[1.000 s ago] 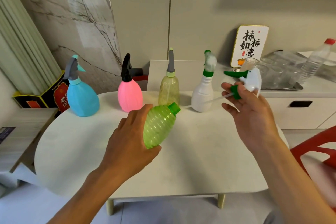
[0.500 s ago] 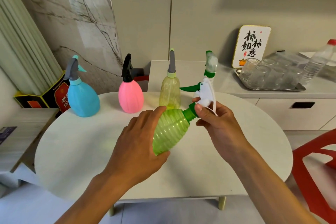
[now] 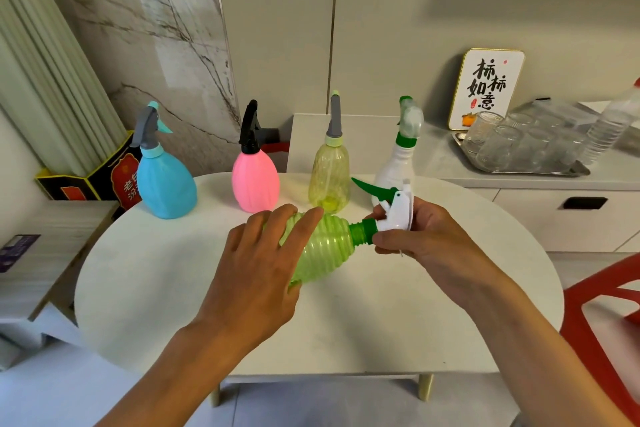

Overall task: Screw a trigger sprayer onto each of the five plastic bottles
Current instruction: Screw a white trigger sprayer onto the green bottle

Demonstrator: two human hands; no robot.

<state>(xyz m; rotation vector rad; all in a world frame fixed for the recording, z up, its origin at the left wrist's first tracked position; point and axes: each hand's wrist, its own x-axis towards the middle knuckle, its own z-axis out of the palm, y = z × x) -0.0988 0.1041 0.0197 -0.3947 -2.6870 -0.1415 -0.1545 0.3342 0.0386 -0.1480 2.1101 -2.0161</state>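
**Green bottle held between both hands, sprayer at its neck**

The green bottle (image 3: 325, 250) is held in the air above the white bench (image 3: 173, 274), tilted so that its neck points to the right and slightly up. Its ribbed body lies under the fingers of the left hand (image 3: 256, 274): these fingers are curled over the upper side of the body and the thumb is below, so the left hand is closed around the bottle. The lower end of the bottle is hidden behind this hand.

At the neck sits the green collar (image 3: 363, 230) of the white trigger sprayer (image 3: 398, 213). The right hand (image 3: 429, 236) is closed around the sprayer; its thumb and fingertips press at the collar, touching it from the right side. The green trigger lever (image 3: 372, 189) points to the left and up, away from the fingers. How far the collar is turned on the thread, I cannot tell.

Behind the hands four other bottles stand upright in a row near the far edge of the bench, each with a sprayer on top: the blue bottle (image 3: 166, 184), the pink bottle (image 3: 255, 182), the yellow bottle (image 3: 329, 180) and the white bottle (image 3: 394, 166). The white one is just behind the sprayer in the right hand.

Further right, on a counter, there is a metal tray (image 3: 568, 170) with glasses, a framed sign (image 3: 486, 87) and a clear water bottle (image 3: 609, 125). A red chair (image 3: 585, 329) is at the right edge.
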